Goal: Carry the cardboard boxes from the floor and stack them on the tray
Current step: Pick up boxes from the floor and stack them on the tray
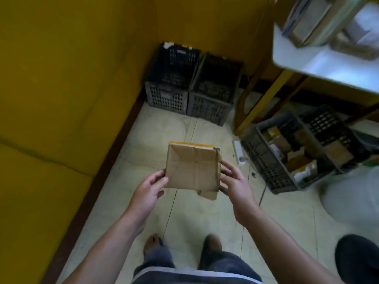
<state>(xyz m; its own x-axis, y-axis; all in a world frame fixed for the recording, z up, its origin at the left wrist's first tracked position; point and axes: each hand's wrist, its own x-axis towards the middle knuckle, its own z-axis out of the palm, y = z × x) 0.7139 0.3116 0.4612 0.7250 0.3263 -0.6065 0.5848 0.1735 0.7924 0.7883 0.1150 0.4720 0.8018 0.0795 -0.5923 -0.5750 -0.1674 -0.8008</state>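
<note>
A small, creased brown cardboard box (192, 167) with a yellow strip along its far edge is held in the air above the floor, at the centre of the head view. My left hand (150, 188) grips its left edge with the thumb on top. On the box's right side my right hand (235, 183) holds it, fingers curled round the edge. A loose flap hangs from the box's near right corner. A grey crate (274, 181) on the floor at the right holds several more cardboard boxes. No tray can be made out for certain.
Two dark slatted crates (190, 78) stand in the corner against the yellow wall (61, 89). A white table (320, 64) with yellow legs is at the upper right, with packages on top. A white power strip (239, 150) lies on the tiled floor. My feet are below.
</note>
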